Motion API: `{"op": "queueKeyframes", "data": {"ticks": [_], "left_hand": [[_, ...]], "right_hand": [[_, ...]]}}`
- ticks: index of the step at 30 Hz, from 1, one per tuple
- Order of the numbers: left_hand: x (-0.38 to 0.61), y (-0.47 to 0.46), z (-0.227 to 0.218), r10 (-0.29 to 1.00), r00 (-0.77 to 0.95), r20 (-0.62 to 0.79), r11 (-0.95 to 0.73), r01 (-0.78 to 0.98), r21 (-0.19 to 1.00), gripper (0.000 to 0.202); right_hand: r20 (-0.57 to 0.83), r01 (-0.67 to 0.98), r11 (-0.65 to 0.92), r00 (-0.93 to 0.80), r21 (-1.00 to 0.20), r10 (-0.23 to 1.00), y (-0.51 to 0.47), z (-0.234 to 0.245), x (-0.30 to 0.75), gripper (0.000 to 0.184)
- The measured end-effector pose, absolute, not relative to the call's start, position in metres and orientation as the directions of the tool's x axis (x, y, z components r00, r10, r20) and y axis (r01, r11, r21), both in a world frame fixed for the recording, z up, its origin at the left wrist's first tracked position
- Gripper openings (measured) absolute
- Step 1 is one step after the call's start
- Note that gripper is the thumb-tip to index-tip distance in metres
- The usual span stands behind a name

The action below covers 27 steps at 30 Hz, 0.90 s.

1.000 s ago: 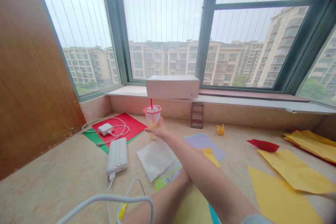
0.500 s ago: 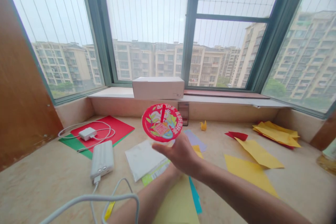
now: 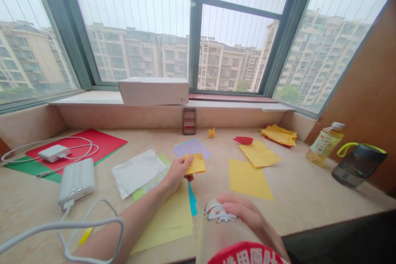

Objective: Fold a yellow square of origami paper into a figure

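Note:
My left hand (image 3: 177, 173) reaches in from the lower left and pinches a small folded piece of yellow paper (image 3: 196, 165), held above the counter near a purple sheet (image 3: 192, 148). At the bottom of the view, my right hand (image 3: 252, 216) is wrapped round the side of a clear plastic drink cup (image 3: 213, 229) with a cartoon print. The cup tilts towards me, and its red sealed lid (image 3: 247, 254) is partly cut off by the frame edge. Pale yellow sheets (image 3: 167, 222) lie under my left forearm, beside a strip of blue paper (image 3: 192, 200).
At left are a power bank (image 3: 77, 179), a white charger (image 3: 54, 153), cables and red paper (image 3: 105, 142). Yellow sheets (image 3: 250, 179), a small yellow folded figure (image 3: 211, 133), a tea bottle (image 3: 325, 144) and a dark cup (image 3: 359, 165) stand or lie rightward. A white box (image 3: 154, 93) rests on the sill.
The drink cup has come down from mid-view to the bottom edge, close to me, in my right hand. The yellow folded paper in my left hand now shows fully. The view has turned right.

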<state>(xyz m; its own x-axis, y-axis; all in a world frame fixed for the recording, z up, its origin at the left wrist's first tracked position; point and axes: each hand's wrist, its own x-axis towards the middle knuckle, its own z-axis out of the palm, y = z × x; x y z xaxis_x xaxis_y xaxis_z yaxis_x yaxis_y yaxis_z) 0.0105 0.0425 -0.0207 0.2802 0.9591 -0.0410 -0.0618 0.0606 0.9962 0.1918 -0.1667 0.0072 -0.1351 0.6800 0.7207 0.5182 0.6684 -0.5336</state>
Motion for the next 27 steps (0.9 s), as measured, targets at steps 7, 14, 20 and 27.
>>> {"op": "queueKeyframes", "data": {"ticks": [7,14,20,27], "left_hand": [[0.011,0.034,-0.008,0.965,0.262,-0.028,0.046,-0.062,0.997,0.049],[0.012,0.032,-0.004,0.965,0.262,-0.019,0.039,-0.073,0.997,0.051],[0.012,0.031,-0.004,0.963,0.267,-0.023,0.042,-0.063,0.997,0.049],[0.011,0.032,-0.006,0.958,0.286,-0.033,0.046,-0.040,0.998,0.049]], "right_hand": [[0.707,0.447,0.640,-0.024,-0.625,0.707,-0.182,0.035,0.184,0.054],[0.730,0.418,0.671,-0.025,-0.613,0.683,-0.183,0.042,0.187,0.063],[0.707,0.414,0.657,-0.045,-0.630,0.706,-0.184,0.039,0.188,0.077],[0.700,0.405,0.655,-0.049,-0.638,0.713,-0.181,0.040,0.190,0.069]]}}
